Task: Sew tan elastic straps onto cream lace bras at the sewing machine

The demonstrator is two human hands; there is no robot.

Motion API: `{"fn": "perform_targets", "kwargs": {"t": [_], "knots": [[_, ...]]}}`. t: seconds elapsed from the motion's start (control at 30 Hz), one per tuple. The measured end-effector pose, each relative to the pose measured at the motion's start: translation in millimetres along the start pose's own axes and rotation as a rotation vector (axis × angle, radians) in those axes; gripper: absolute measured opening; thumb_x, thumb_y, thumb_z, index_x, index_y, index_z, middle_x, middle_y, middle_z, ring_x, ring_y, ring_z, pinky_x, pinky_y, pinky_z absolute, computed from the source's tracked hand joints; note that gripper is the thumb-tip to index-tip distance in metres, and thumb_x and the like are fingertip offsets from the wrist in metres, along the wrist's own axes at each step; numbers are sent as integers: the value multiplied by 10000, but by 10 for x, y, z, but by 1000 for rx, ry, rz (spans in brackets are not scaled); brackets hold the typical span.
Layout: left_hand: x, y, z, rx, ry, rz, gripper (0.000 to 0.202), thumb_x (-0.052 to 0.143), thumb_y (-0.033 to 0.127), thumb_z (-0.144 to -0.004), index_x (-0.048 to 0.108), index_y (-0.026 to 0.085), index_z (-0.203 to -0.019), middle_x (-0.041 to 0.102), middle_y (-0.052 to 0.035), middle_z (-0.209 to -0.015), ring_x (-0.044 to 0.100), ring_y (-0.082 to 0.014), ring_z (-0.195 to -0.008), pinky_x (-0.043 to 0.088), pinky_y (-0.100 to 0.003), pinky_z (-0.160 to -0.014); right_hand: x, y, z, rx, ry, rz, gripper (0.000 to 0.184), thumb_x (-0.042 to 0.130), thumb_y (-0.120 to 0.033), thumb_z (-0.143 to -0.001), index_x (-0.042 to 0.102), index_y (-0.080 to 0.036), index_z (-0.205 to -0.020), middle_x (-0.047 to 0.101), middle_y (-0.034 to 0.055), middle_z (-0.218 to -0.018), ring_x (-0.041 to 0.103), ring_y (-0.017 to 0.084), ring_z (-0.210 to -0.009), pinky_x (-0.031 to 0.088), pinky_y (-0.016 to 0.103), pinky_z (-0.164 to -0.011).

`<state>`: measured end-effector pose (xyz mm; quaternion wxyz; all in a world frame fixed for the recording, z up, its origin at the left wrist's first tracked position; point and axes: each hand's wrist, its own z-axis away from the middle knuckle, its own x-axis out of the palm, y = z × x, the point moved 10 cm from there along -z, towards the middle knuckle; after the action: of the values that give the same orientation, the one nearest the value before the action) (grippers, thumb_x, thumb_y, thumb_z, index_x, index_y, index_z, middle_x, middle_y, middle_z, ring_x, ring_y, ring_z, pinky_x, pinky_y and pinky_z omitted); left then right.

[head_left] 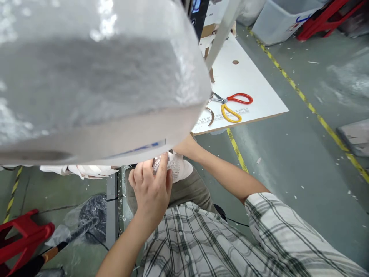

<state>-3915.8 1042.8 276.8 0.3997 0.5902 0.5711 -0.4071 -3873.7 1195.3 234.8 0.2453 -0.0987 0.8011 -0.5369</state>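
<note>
A large white machine head, seemingly a sewing machine (100,127), fills the upper left and covers the work under it. Just below its lower edge, my left hand (151,184) curves its fingers over a white printed piece of cloth (178,169), with thumb and index finger against it. Dark dotted print shows between the fingers. My right hand (182,147) reaches in from the right beside the same cloth; its fingers are hidden behind the machine head. The cloth hangs above my lap.
Scissors (226,100) with one red and one yellow handle lie on the white tabletop (259,100), near a printed ruler scale. More white pieces (83,170) hang at the left. Red stools, a plastic bin (282,23) and a plastic-wrapped bundle (93,215) stand on the floor.
</note>
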Motion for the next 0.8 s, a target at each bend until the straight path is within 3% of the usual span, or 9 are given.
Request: {"fn": "perform_targets", "kwargs": {"t": [0.8], "knots": [[-24, -4, -18, 34, 13, -36, 446, 655, 333, -923, 641, 272, -1365, 633, -155, -1270, 527, -307, -1176, 339, -444, -994, -14, -13, -4, 17, 13, -40, 136, 537, -214, -867, 569, -207, -736, 596, 59, -1028, 581, 194, -979, 524, 350, -862]]}}
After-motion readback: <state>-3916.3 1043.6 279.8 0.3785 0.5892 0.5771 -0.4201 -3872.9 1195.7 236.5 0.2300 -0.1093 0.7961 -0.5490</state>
